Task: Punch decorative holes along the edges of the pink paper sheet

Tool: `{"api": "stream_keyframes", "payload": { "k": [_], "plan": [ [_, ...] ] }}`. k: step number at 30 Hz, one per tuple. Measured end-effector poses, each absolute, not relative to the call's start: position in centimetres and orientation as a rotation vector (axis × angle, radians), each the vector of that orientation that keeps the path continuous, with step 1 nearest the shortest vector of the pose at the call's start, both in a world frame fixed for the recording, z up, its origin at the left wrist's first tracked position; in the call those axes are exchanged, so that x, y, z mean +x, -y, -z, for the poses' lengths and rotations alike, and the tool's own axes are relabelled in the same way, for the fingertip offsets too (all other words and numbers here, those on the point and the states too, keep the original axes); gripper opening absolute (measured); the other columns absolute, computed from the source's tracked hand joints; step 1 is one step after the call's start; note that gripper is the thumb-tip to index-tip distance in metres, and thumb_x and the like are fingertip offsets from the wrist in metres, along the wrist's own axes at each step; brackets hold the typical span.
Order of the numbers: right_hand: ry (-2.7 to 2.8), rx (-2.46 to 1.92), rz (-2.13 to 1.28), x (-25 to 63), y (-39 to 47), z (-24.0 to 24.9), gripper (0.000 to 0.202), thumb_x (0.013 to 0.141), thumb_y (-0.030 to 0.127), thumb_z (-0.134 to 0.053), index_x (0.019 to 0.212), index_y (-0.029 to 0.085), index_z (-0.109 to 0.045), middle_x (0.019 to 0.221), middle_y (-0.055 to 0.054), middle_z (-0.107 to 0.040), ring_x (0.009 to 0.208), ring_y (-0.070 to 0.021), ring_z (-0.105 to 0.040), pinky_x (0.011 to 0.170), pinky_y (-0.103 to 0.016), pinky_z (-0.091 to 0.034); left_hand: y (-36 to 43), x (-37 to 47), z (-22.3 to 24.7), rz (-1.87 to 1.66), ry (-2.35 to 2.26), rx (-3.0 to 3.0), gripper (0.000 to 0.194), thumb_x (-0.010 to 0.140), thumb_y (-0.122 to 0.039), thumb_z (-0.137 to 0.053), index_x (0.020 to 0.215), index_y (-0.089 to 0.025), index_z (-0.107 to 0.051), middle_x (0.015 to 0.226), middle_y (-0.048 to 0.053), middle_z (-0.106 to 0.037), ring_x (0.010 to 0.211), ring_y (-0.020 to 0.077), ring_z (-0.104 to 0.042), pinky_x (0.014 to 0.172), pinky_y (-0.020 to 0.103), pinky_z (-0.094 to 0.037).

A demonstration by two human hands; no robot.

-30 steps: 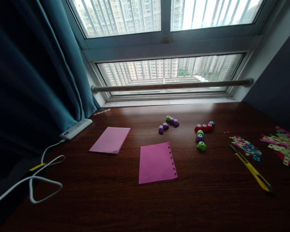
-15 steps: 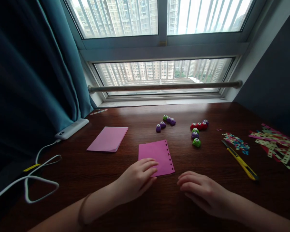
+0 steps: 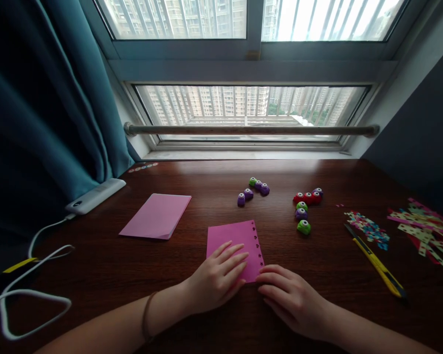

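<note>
A bright pink sheet of paper (image 3: 231, 233) lies on the dark wood table, with a row of small punched shapes down its right edge. Across its lower part my left hand (image 3: 219, 275) rests flat, fingers stretched and slightly apart. At the sheet's lower right corner are the fingertips of my right hand (image 3: 293, 300); its fingers are extended and loosely curved, and nothing shows gripped in them. A stack of paler pink paper (image 3: 157, 216) sits to the left of the sheet.
Several purple, green and red eyed figures (image 3: 302, 214) stand beyond the sheet. On the right lie a yellow utility knife (image 3: 378, 265), tiny confetti pieces (image 3: 369, 228) and punched paper strips (image 3: 426, 228). A white power strip (image 3: 96, 196) with a cable (image 3: 35, 292) is at left.
My right hand has moved left to the sheet's lower right corner. My left hand has spread its fingers further over the sheet. The view has shifted slightly.
</note>
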State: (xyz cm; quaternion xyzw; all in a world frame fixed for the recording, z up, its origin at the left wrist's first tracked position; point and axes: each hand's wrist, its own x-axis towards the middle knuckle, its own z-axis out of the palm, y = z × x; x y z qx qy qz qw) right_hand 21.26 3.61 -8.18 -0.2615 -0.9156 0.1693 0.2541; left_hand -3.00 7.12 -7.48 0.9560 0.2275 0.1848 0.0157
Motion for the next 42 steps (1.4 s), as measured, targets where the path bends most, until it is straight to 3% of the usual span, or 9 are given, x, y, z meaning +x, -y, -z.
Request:
{"api": "stream_keyframes", "payload": {
  "k": [13,30,42],
  "plan": [
    [2.44,-0.726,-0.563,21.1,-3.7,8.2,0.025,0.082,0.008,-0.048,0.106,0.014,-0.055,0.104,-0.009,-0.06,0.105,-0.0181,-0.05,0.092,-0.032,-0.046,-7.3,-3.1,7.7,-0.652,-0.686,2.96,0.032,0.085,-0.016,-0.049,0.116,-0.008,-0.051,0.114,0.013,-0.059,0.117,0.0297,-0.045,0.1,0.05,-0.037],
    [2.408,-0.729,-0.578,21.2,-3.8,8.1,0.024,0.082,0.007,-0.048,0.103,0.013,-0.055,0.103,-0.01,-0.06,0.103,-0.0168,-0.051,0.091,-0.029,-0.046,-7.4,-2.8,7.6,-0.486,-0.694,2.909,0.03,0.09,-0.019,-0.042,0.116,-0.009,-0.051,0.118,0.011,-0.058,0.116,0.0282,-0.047,0.1,0.05,-0.038],
    [2.404,-0.709,-0.508,22.2,-3.8,8.6,0.022,0.083,0.006,-0.048,0.103,0.012,-0.054,0.102,-0.008,-0.06,0.101,-0.0166,-0.05,0.091,-0.031,-0.046,-7.6,-2.3,7.7,-0.234,-0.721,2.846,0.039,0.092,-0.022,-0.036,0.128,-0.01,-0.039,0.134,0.009,-0.044,0.128,0.026,-0.033,0.105,0.05,-0.029]
  ]
}}
